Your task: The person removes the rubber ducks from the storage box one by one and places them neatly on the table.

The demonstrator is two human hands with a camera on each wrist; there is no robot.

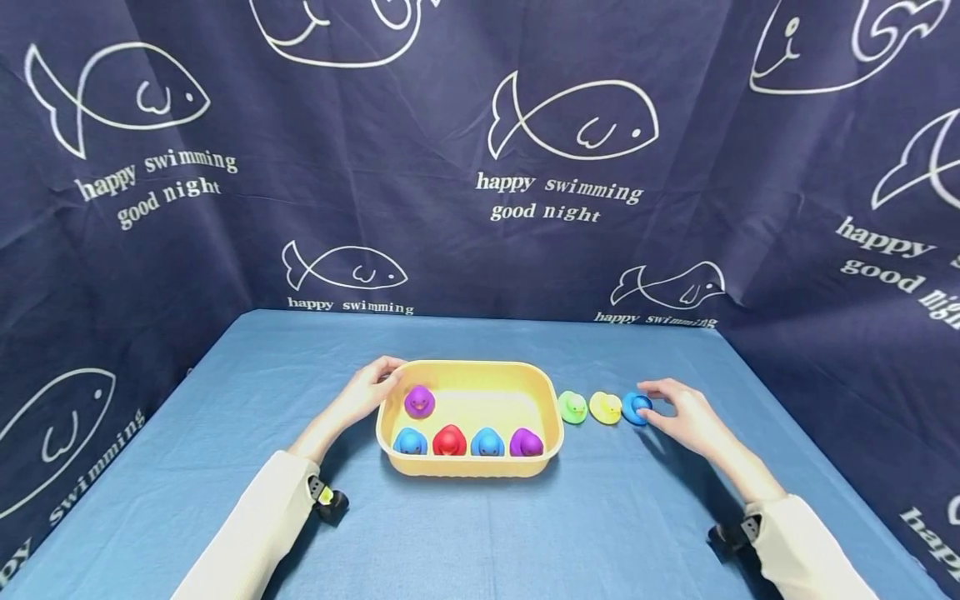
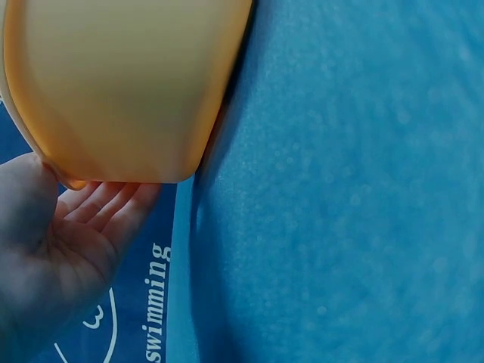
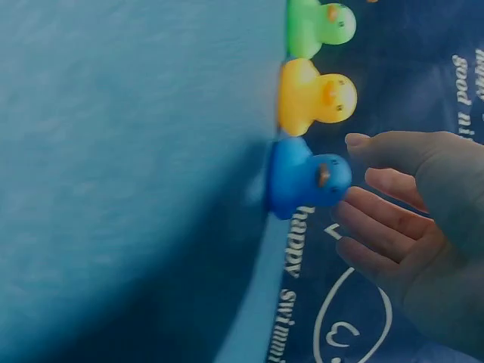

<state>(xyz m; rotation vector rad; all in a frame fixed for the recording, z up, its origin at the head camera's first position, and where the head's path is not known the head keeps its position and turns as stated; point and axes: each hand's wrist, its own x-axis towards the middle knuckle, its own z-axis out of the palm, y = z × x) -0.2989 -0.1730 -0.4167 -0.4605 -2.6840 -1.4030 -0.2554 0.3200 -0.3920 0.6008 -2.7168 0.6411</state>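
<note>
A yellow plastic basin (image 1: pixel 468 465) stands mid-table with several rubber ducks inside. A purple duck (image 1: pixel 419 402) sits at its left, and a front row holds a red duck (image 1: pixel 450 441) among blue and purple ones. My left hand (image 1: pixel 369 387) holds the basin's left end, thumb by the rim and fingers along the outer wall. To the basin's right, a green duck (image 3: pixel 318 26), a yellow duck (image 3: pixel 314 97) and a blue duck (image 3: pixel 306 179) stand in line. Around the blue duck's head is my right hand (image 1: pixel 682 410), thumb and fingers spread, with no visible pinch.
A light blue cloth (image 1: pixel 480 542) covers the table. Dark blue fabric (image 1: pixel 450 275) with white fish drawings and lettering hangs behind it and at both sides. The green duck stands close beside the basin's right wall.
</note>
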